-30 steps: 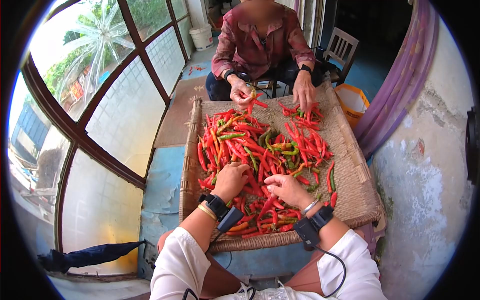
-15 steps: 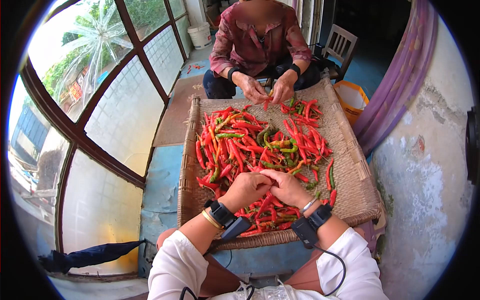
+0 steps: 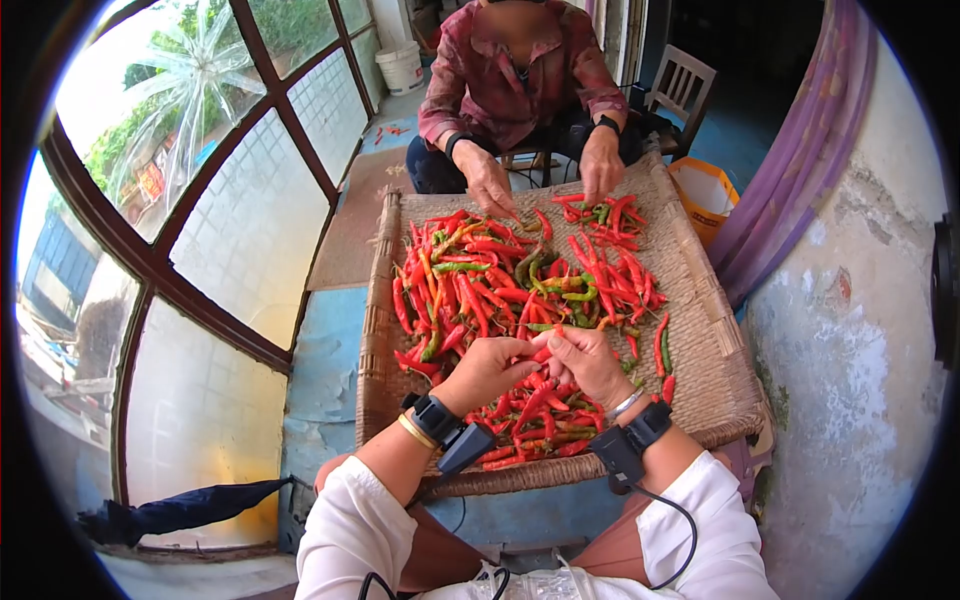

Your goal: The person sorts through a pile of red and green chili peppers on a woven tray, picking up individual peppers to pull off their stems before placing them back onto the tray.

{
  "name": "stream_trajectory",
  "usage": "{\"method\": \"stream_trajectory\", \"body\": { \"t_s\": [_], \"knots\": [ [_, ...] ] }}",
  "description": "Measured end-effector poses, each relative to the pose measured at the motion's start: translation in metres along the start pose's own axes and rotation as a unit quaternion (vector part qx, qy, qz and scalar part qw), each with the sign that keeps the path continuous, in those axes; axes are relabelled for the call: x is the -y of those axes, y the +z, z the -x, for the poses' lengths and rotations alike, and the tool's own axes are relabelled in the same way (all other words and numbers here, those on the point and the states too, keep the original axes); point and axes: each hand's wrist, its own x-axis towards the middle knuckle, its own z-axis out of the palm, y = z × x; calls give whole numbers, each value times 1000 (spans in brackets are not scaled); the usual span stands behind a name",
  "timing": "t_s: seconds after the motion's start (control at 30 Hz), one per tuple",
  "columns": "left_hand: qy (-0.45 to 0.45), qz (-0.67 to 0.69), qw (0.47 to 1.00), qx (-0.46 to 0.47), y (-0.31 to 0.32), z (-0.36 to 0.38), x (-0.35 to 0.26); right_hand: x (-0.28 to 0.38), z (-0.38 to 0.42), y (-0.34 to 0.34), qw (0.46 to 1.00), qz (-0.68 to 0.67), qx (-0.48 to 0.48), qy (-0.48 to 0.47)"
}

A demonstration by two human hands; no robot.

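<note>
A red chili pepper is pinched between both of my hands above the near middle of a woven tray. My left hand has its fingers closed on the pepper's left part. On the other side, my right hand grips it with thumb and fingers, which partly cover it. Beyond my hands lies a large heap of red chili peppers with some green ones mixed in. A smaller pile of red peppers lies below my hands, along the tray's near edge.
A person in a patterned shirt sits across the tray, both hands low over its far peppers. Framed windows line the left. On the right are a yellow container, a purple curtain and a peeling wall.
My hands, close together before, have parted slightly, and a red pepper now shows between them. The other person's hands have separated, their left hand moving to peppers at the tray's far right.
</note>
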Motion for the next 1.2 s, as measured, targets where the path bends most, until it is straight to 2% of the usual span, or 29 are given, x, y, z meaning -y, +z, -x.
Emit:
{"method": "stream_trajectory", "body": {
  "t_s": [0.07,0.2,0.27,0.33,0.4,0.47,0.53,0.57,0.67,0.7,0.77,0.8,0.87,0.9,0.93,0.97,1.07,1.2],
  "knots": [
    [-32,-52,997,49,-5,-1,-8,1,-1,-5,1000,-11,-12,19],
    [-27,-55,997,40,-6,-1,-6,-1,-5,-12,996,-14,-84,27],
    [-29,-93,995,-5,-8,1,3,-3,-9,-17,990,37,-132,45],
    [-54,-104,993,-15,-13,0,11,-3,-12,-26,987,70,-120,76],
    [-92,-99,991,-26,-17,0,17,-3,-13,-33,986,19,-142,86],
    [-75,-120,989,-33,-17,1,22,2,-13,-42,986,0,-146,79],
    [-85,-189,977,-41,-18,1,26,4,-15,-49,969,-152,-187,47],
    [-86,-189,977,-41,-19,1,26,6,-17,-49,969,-152,-187,47],
    [-120,-215,969,-15,-18,5,26,7,-17,-47,914,-339,-222,16],
    [-124,-259,958,9,-18,7,30,-1,-17,-51,928,-323,-182,32],
    [-125,-330,935,47,-20,7,34,-13,-17,-50,944,-281,-163,58],
    [-127,-329,935,48,-19,8,38,-16,-16,-46,958,-237,-143,80],
    [-110,-331,934,75,-16,10,49,-14,-14,-38,958,-232,-145,88],
    [-111,-331,934,75,-16,10,53,-16,-16,-40,965,-217,-105,101],
    [-87,-343,929,107,-15,10,56,-17,-16,-40,971,-201,-66,113],
    [-63,-354,923,139,-14,11,58,-16,-16,-36,970,-197,-76,118],
    [-110,-336,916,188,-11,9,55,-20,-15,-34,975,-165,-69,129],
    [-108,-367,910,160,-4,9,42,-23,-15,-30,981,-126,-56,140]
  ]
}}
